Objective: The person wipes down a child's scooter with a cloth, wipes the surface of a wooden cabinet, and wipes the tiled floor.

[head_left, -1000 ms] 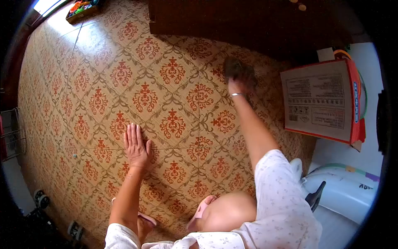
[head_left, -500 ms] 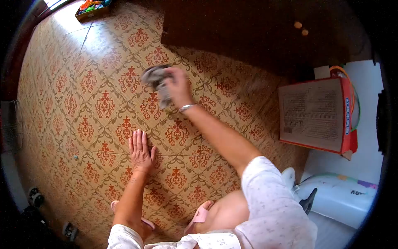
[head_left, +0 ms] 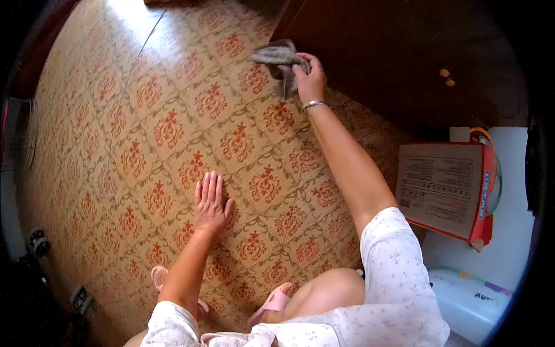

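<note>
A crumpled grey-brown cloth [head_left: 281, 55] is gripped in my right hand [head_left: 313, 80], out at arm's length beside the dark furniture's lower edge. Part of the cloth hangs down towards the patterned floor [head_left: 167, 130]; whether it touches the floor there I cannot tell. A silvery bracelet [head_left: 314, 104] circles my right wrist. My left hand [head_left: 211, 202] lies flat on the floor in front of my body, its fingers stretched out and holding nothing.
Dark wooden furniture [head_left: 381, 52] with two round knobs stands at the upper right. Below it is a red-edged cardboard box [head_left: 442, 188] against a white surface. A white rounded container [head_left: 468, 298] sits at lower right. Shoes [head_left: 81, 299] lie at lower left.
My right hand has carried the cloth forward and to the right, up to the furniture. The view has shifted a little, while my left hand stays flat on the floor.
</note>
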A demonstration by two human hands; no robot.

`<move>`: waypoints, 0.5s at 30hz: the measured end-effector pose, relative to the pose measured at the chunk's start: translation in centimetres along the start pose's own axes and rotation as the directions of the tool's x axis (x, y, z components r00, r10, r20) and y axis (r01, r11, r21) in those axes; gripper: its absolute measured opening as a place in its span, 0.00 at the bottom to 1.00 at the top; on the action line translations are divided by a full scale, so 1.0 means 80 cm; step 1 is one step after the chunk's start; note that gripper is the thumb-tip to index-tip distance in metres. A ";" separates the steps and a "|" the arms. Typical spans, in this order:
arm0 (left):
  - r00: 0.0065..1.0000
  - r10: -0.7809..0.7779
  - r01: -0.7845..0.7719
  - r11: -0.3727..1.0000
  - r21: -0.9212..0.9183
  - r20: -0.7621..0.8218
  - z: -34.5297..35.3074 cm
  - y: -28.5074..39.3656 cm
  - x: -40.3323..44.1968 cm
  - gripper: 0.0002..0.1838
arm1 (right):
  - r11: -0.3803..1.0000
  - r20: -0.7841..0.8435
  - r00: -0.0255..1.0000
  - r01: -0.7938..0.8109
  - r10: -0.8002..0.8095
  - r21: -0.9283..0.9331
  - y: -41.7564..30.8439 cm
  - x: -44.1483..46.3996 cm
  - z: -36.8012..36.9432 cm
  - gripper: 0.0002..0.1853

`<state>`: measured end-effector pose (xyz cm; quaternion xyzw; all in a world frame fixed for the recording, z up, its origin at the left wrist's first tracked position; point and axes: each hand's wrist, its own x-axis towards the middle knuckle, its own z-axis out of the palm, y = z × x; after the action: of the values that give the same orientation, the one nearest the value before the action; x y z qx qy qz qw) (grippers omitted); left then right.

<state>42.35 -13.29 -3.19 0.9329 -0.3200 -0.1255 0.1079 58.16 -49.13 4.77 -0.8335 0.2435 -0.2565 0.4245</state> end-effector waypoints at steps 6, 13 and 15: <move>1.000 -0.001 -0.001 0.999 -0.053 -0.030 0.006 -0.006 -0.001 0.39 | 0.938 -0.152 0.976 -0.194 0.155 -0.286 0.071 -0.013 -0.021 0.18; 0.996 0.021 -0.025 0.999 -0.044 -0.085 0.013 -0.007 -0.001 0.38 | 0.991 0.340 0.940 0.011 0.035 -0.133 0.040 -0.134 0.115 0.21; 0.996 0.017 -0.021 0.999 -0.038 -0.088 0.008 -0.005 0.000 0.38 | 0.964 0.432 0.879 0.256 -0.201 -0.073 0.007 -0.198 0.160 0.17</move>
<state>42.40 -13.03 -3.92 0.9321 -0.3213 -0.0897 0.1411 54.27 -32.06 -5.69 -0.9173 0.0622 -0.1032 0.3795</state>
